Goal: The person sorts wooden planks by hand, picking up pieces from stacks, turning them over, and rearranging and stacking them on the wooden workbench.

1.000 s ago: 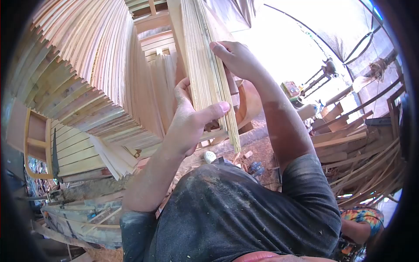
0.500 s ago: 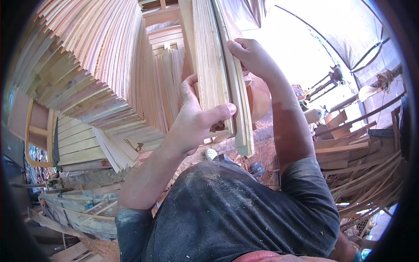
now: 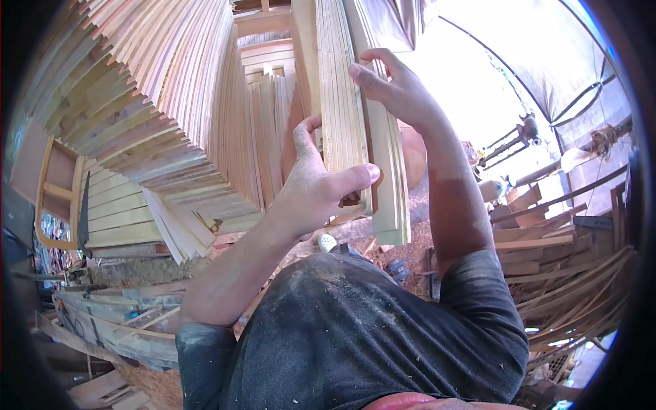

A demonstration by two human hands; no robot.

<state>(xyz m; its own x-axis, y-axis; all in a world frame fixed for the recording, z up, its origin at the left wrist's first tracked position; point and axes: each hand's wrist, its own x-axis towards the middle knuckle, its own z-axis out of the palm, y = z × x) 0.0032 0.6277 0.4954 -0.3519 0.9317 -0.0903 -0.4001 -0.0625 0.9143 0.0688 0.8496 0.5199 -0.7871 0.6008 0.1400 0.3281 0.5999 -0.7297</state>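
My left hand is wrapped round the near end of a bundle of thin wooden slats, its thumb across the right side and its fingers on the left. Just right of that bundle stand more pale wooden strips, with a dark gap between them and the bundle. My right hand is at these strips, higher up, with thumb and index finger spread apart. Its other fingers are partly hidden, and I cannot tell whether they touch the wood.
A large stack of wooden slats rises on the left, with more upright slats in the middle. A wooden frame stands at far left. Loose offcuts and strips are piled at right. Sawdust covers the floor.
My right hand has loosened from the outer strips, its thumb and index finger now apart. The gap between those strips and the bundle has widened. My left hand keeps its hold.
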